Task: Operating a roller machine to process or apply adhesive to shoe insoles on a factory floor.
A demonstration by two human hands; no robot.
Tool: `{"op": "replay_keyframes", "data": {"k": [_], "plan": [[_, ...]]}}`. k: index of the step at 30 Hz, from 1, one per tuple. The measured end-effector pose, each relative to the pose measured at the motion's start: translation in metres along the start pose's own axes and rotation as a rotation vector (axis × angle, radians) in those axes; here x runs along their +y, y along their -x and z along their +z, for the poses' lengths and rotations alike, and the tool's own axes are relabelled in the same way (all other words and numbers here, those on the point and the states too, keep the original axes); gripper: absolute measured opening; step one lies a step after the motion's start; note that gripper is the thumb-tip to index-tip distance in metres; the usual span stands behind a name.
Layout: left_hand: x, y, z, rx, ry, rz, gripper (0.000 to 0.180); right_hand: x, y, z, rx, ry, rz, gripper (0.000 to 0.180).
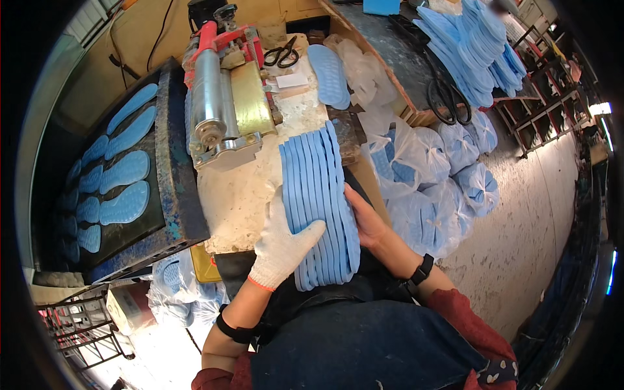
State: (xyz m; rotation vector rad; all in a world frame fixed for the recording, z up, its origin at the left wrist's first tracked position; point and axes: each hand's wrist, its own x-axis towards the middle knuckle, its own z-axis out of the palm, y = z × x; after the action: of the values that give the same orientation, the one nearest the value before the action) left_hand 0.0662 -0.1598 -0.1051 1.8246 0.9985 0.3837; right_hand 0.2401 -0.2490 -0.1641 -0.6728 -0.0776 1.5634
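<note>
Big stack of blue insoles (320, 207) in the middle of the frame, standing on edge like slices of bread, bottom end over the lap, top end leaning on the bench (250, 195). Left hand (283, 244), in a white glove, spread flat against the left side of the stack, thumb hooked over the front. Right hand (365, 220), bare, pressed flat on the right side, fingers mostly hidden behind the soles. Both hands squeezing the pile from its two sides.

Could go wrong: so many thin soles, held only by a squeeze. Too soft a squeeze, and the middle ones might slide out and drop to the floor. Bottom of the stack looks a bit uneven, so a few soles may slip first there. Glove could be slippery too, though hard to tell from here.

Bench top pale, rough and stained. On it, in the upper middle, a metal roller machine (224, 104) with red parts, just beside the top of the stack. Behind it, black scissors (281, 53) and one loose blue insole (329, 75). To the left of the frame, a dark tray (170, 169) with more blue soles laid flat in rows. To the right, clear bags (435, 175) stuffed with blue soles on a pale floor (520, 240). In the upper right, another tall heap of blue soles (471, 49) on a second bench, with metal racks (539, 110) beyond. Busy, crowded workroom.
</note>
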Motion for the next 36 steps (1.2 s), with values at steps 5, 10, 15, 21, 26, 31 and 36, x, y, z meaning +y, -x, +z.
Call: {"op": "replay_keyframes", "data": {"k": [5, 10, 15, 21, 26, 31, 36], "plan": [[0.004, -0.002, 0.001, 0.012, 0.017, 0.038, 0.102, -0.002, 0.001, 0.000, -0.032, 0.013, 0.026, 0.062], [0.006, -0.006, 0.003, 0.009, -0.011, -0.037, 0.103, -0.002, 0.002, 0.006, -0.013, 0.115, 0.054, 0.067], [-0.013, -0.018, -0.004, -0.100, 0.267, -0.001, 0.090, -0.003, 0.004, 0.015, -0.038, 0.204, -0.017, 0.066], [-0.038, -0.020, -0.014, -0.145, 0.375, 0.002, 0.086, 0.005, -0.007, 0.023, -0.052, 0.198, 0.063, 0.066], [-0.045, -0.020, -0.022, -0.101, 0.287, -0.011, 0.100, 0.012, -0.019, 0.035, -0.043, 0.267, 0.067, 0.073], [-0.052, -0.021, -0.025, -0.081, 0.363, -0.008, 0.087, 0.015, -0.023, 0.042, -0.057, 0.304, 0.061, 0.077], [-0.050, -0.018, -0.023, -0.012, 0.478, -0.034, 0.091, 0.023, -0.025, 0.036, -0.117, 0.384, 0.047, 0.081]]}}
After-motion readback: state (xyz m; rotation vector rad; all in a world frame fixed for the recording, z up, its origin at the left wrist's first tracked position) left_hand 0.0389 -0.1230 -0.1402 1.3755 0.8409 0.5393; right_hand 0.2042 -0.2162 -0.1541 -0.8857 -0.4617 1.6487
